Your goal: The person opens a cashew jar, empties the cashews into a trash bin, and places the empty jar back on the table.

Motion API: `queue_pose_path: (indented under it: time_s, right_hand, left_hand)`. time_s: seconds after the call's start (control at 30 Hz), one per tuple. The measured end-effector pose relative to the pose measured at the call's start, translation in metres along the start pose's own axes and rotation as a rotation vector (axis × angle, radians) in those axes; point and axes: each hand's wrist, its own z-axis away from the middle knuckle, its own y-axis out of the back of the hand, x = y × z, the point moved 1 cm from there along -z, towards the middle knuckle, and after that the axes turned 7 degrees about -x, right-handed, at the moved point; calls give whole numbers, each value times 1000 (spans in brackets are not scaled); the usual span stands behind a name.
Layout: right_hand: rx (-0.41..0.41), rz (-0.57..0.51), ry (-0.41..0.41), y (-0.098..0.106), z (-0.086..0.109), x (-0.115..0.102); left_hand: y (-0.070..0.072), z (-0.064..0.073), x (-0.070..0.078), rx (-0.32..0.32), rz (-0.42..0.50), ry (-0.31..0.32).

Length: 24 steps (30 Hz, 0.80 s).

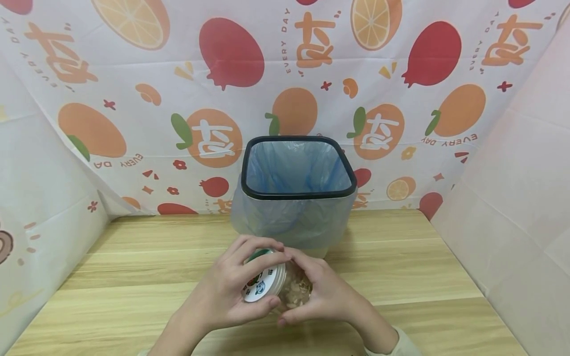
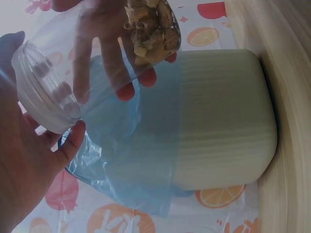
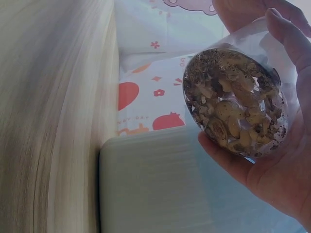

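Note:
A clear plastic jar (image 1: 296, 291) is held tilted above the table in front of the bin. My left hand (image 1: 227, 289) grips its round lid (image 1: 260, 290), which has a white and green printed top, with fingers and thumb around the rim. The lid sits on the jar's mouth; whether it is loose I cannot tell. My right hand (image 1: 331, 294) holds the jar's body, its fingers wrapped round the side. Brown and tan shell-like pieces (image 3: 238, 114) with dark crumbs lie at the bottom end of the jar, while its upper part (image 2: 63, 43) is see-through.
Just beyond the hands stands a pale ribbed bin (image 2: 223, 116) with a black rim (image 1: 298, 196) and a bluish translucent bag (image 1: 289, 222) folded over it. Fruit-printed cloth (image 1: 169, 89) hangs behind and at both sides of the wood-grain table (image 1: 147, 277).

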Motion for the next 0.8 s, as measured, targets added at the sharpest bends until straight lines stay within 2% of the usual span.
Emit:
queue_pose_path:
  time_s: [0.1,0.37,0.6,0.8]
  right_hand:
    - [-28,-20,3,1,1,8]
    - [-156,-177,71,3,3,23]
    - [-159,-194,75,5,3,23]
    - [-103,-150,37,3,2,17]
  left_hand:
    - [0,0,1,-9,5,-1]
    - [2,-3,7,-31,39,-51]
    - [2,-4,6,-25,31,-48]
    - [1,-1,3,-14,6,-23]
